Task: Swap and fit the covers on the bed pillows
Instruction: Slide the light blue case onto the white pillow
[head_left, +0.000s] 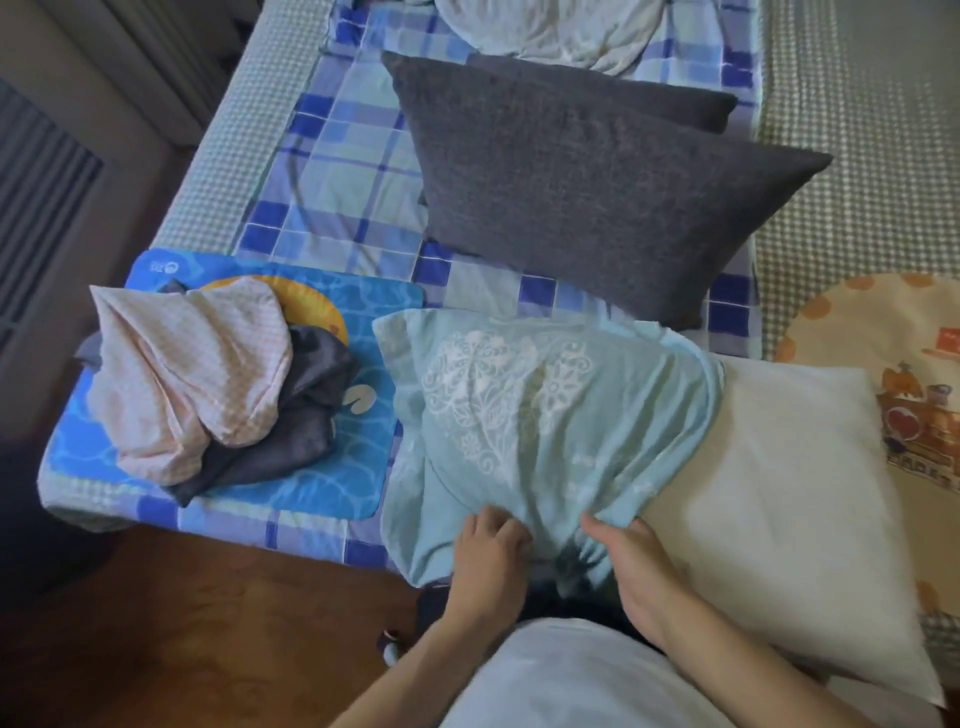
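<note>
A white pillow (779, 499) lies across the near edge of the bed, its left half inside a light teal cover (524, 415) with a white lace heart print. My left hand (488, 561) grips the cover's bunched near edge. My right hand (631, 566) pinches the same edge a little to the right, where cover meets bare pillow. Behind it lie two dark grey pillows (587, 192), one partly under the other. A loose pink checked cover (192, 384) and a dark grey cover (306, 415) sit in a heap at the left.
The heap rests on a blue mat (337, 488) over a blue plaid sheet (337, 171). A cream cushion with an orange print (904, 374) lies at the right. A crumpled white cloth (545, 31) lies at the bed's far end. Wooden floor (208, 623) runs below.
</note>
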